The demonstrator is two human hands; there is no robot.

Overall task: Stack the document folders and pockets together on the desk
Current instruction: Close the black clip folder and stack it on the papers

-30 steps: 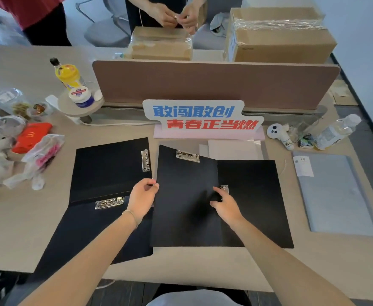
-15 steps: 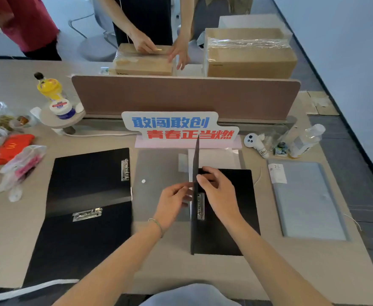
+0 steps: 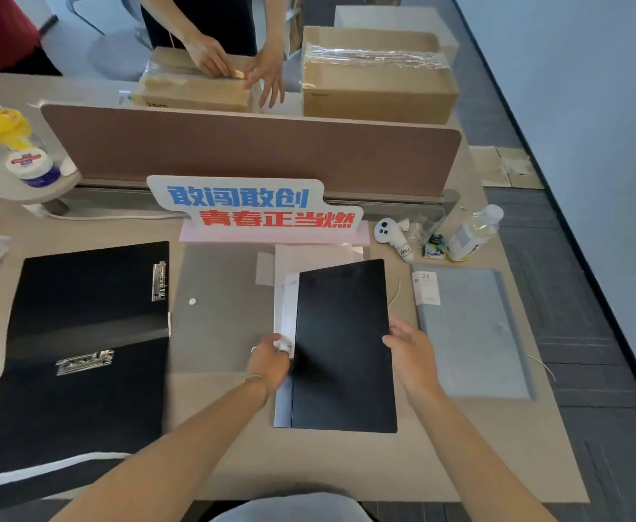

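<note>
Closed black folder (image 3: 342,344) lies flat on the desk (image 3: 233,457), just beside a translucent grey pocket (image 3: 218,307). The left hand (image 3: 269,361) pinches its pale spine edge. The right hand (image 3: 408,348) is at its right edge, blurred, so I cannot tell its grip. An open black folder (image 3: 83,333) lies at the left, a grey-blue folder (image 3: 470,333) at the right.

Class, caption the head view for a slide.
Left hand grips the spine of a closed black folder, right hand at its opposite edge, beside an open clip folder.
</note>
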